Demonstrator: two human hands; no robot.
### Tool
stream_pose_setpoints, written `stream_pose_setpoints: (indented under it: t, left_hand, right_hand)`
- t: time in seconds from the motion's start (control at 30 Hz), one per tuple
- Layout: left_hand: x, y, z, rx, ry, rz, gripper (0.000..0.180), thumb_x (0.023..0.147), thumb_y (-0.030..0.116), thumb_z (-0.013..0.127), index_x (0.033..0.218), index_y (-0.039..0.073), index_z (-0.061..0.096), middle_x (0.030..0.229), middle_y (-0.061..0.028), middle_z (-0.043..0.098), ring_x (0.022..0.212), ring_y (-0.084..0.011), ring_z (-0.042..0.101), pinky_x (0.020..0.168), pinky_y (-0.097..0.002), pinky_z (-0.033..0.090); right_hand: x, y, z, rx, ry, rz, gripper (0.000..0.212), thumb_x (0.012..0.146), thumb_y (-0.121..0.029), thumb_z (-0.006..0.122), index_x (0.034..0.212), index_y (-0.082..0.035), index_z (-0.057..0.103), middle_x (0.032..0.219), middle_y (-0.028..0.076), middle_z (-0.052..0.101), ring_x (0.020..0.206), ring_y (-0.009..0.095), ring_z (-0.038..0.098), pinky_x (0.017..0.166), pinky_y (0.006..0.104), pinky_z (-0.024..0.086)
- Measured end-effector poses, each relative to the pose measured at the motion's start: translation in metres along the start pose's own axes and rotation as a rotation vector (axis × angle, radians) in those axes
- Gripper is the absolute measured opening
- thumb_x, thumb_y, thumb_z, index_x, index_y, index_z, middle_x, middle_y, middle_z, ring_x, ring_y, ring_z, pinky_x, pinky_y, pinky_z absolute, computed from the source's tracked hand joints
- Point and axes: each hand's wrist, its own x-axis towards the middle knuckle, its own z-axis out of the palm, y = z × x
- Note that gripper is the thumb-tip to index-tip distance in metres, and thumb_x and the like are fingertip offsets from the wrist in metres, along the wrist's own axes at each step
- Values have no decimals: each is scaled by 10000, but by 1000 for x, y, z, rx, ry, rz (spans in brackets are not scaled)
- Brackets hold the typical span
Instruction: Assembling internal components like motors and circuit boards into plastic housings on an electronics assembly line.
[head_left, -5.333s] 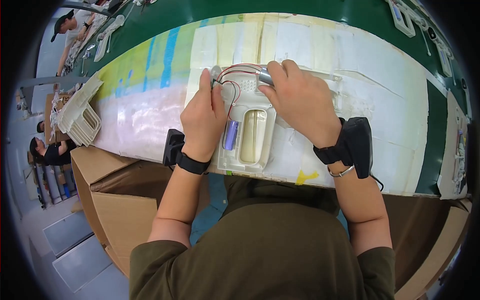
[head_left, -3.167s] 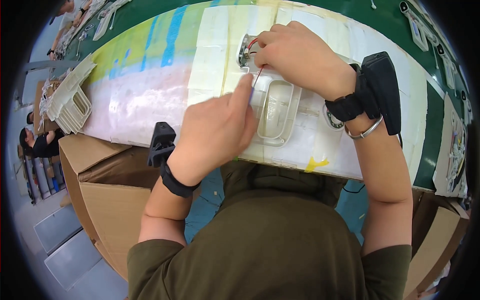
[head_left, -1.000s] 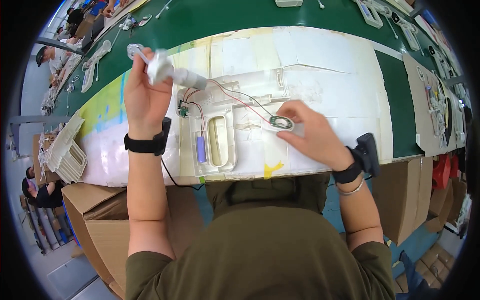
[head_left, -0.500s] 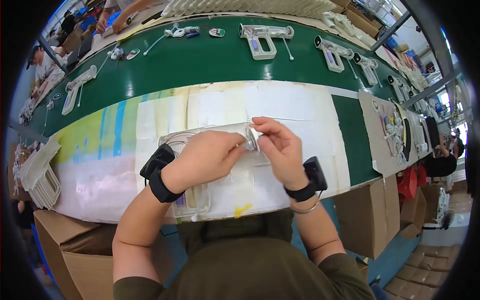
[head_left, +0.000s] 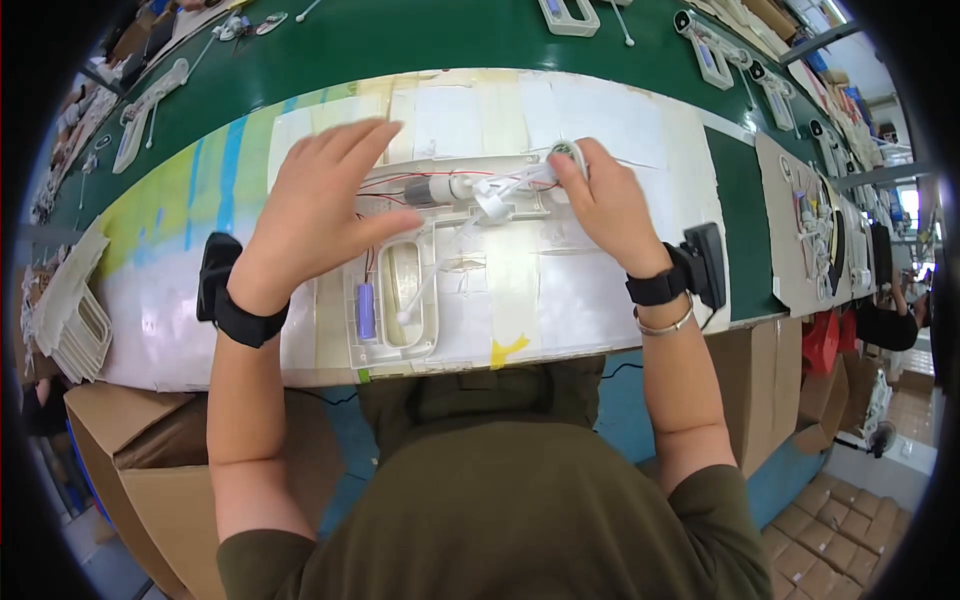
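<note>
A translucent white gun-shaped plastic half-shell (head_left: 432, 330) lies on the covered work surface in front of me. In its barrel sit a grey-and-white motor-like cylinder (head_left: 432, 190), red wires and a loop of white strip (head_left: 492, 200). The handle holds a purple cylinder (head_left: 366, 312), and a thin white rod with a ball end (head_left: 404, 317) lies across the handle's opening. My left hand (head_left: 325, 200) hovers over the shell's left end, fingers spread, holding nothing. At the barrel's right end my right hand (head_left: 612, 205) pinches a small round white part (head_left: 567, 155) with a greenish face.
Stacked white shells (head_left: 75, 305) stand at the left edge. Beyond the sheet, a green belt (head_left: 440, 40) carries similar gun-shaped shells (head_left: 710, 60). Cardboard (head_left: 785, 235) with loose parts lies at right. Open cartons (head_left: 170, 450) stand below the table edge.
My left hand has come away from the round part, moved left and spread open. My right hand keeps the round part, now turned face up. The view has tilted downward, uncovering the shell.
</note>
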Motion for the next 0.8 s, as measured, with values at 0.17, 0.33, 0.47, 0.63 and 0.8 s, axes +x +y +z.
stream_pose_setpoints:
  t: [0.17,0.33,0.47,0.63,0.8]
  left_hand:
    - [-28,-8,21,82,-208,-111,708,699,381,733,1252,21,478,1232,-141,529,1058,-334,515,886,-369,439]
    - [-31,-2,25,24,-149,-189,684,682,359,747,1222,16,506,1220,-118,542,1035,-314,522,894,-371,453]
    - [-30,4,25,39,-124,-199,666,667,348,760,1203,29,525,1216,-117,544,1032,-311,524,892,-370,460]
    - [-25,4,22,-16,-211,-220,699,674,305,759,1273,66,488,1269,-104,512,1102,-324,484,916,-387,447]
    - [-30,1,23,-23,-222,-227,682,678,314,756,1261,70,500,1270,-107,511,1103,-328,482,915,-390,446]
  right_hand:
    - [-4,1,7,310,-111,70,350,915,-345,510,871,3,519,769,217,612,756,395,595,634,403,460]
    - [-3,-1,19,114,-70,-7,312,911,-336,520,893,-25,513,669,196,598,646,383,594,567,428,470]
    - [-24,-14,44,-129,202,33,284,903,-333,528,890,-52,488,568,173,571,522,366,575,457,449,455]
    - [-11,-8,31,-204,45,23,301,904,-336,520,862,-43,463,568,174,575,520,366,579,444,444,454]
    - [-6,-9,32,-167,-93,17,316,912,-340,503,867,-32,446,586,181,583,544,377,584,486,460,471]
